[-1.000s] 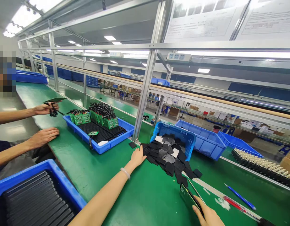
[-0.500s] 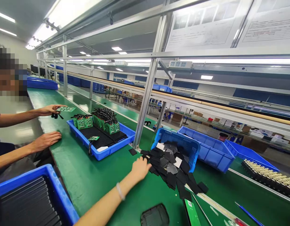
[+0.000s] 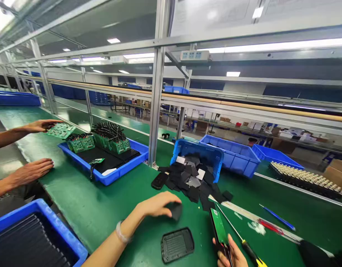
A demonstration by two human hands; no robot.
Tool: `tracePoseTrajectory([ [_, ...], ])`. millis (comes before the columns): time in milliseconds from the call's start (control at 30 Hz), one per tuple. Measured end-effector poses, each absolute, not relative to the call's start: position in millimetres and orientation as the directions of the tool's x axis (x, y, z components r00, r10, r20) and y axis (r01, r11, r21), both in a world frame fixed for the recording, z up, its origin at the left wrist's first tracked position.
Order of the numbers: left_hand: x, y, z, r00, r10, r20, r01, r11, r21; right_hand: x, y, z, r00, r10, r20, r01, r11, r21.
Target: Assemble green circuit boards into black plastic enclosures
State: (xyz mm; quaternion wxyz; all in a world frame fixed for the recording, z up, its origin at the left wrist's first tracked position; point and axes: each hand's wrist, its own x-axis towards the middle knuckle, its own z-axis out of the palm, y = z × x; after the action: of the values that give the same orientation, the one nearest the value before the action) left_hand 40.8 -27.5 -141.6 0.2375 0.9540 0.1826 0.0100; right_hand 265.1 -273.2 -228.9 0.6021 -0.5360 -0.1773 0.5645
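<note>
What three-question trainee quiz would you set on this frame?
1. True or false: the left hand pinches a black pad.
2. The right hand holds: A) a blue pen; B) a green circuit board; C) a blue tray.
3. Fill in: the pile of black pads spills from a tipped blue ____.
Key: 1 true; 2 B; 3 basket.
</note>
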Motion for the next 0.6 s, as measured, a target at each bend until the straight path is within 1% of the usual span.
tracePoseTrajectory([
  [33,42,-41,-144,0.978,0.186,-0.093,0.207,-0.829,0.519,263,-274,-228,0.284,0.865,-0.414,-0.571,-0.194,-0.798],
  [67,43,-53,-145,0.992,0.05,-0.113,0.106,-0.816,0.569,260,-275,-226,0.267,0.862,-0.431,-0.657,-0.164,-0.736],
  [100,43,-61,-146,0.99,-0.043,-0.134,0.046,-0.802,0.595,257,-276,-223,0.262,0.861,-0.435,-0.728,-0.119,-0.676],
  [133,44,-67,-147,0.984,-0.087,-0.157,0.024,-0.803,0.595,254,-278,-220,0.274,0.861,-0.427,-0.773,-0.067,-0.63],
  [167,44,-72,-147,0.98,-0.088,-0.177,0.03,-0.818,0.574,251,-279,-216,0.301,0.86,-0.413,-0.794,-0.015,-0.608],
  [233,43,-79,-148,0.984,-0.049,-0.172,0.054,-0.836,0.547,246,-280,-209,0.355,0.85,-0.389,-0.808,0.07,-0.585],
  [300,43,-90,-151,0.988,0.035,-0.149,0.114,-0.822,0.559,244,-281,-204,0.403,0.833,-0.379,-0.819,0.145,-0.555],
  [333,43,-97,-155,0.984,0.101,-0.15,0.168,-0.816,0.553,243,-282,-202,0.406,0.829,-0.383,-0.831,0.161,-0.532],
  [400,43,-114,-162,0.961,0.238,-0.142,0.277,-0.824,0.495,244,-283,-198,0.381,0.833,-0.4,-0.865,0.168,-0.474],
  [467,46,-128,-168,0.942,0.325,-0.085,0.327,-0.829,0.454,246,-283,-193,0.328,0.853,-0.407,-0.895,0.144,-0.422],
  [500,48,-132,-168,0.935,0.352,-0.044,0.329,-0.817,0.472,246,-282,-189,0.308,0.863,-0.4,-0.902,0.131,-0.412],
  [533,51,-133,-167,0.926,0.377,-0.004,0.325,-0.793,0.516,247,-281,-185,0.307,0.87,-0.385,-0.898,0.132,-0.419],
  [600,59,-129,-162,0.89,0.452,0.064,0.307,-0.696,0.65,248,-277,-175,0.355,0.872,-0.336,-0.861,0.165,-0.482],
])
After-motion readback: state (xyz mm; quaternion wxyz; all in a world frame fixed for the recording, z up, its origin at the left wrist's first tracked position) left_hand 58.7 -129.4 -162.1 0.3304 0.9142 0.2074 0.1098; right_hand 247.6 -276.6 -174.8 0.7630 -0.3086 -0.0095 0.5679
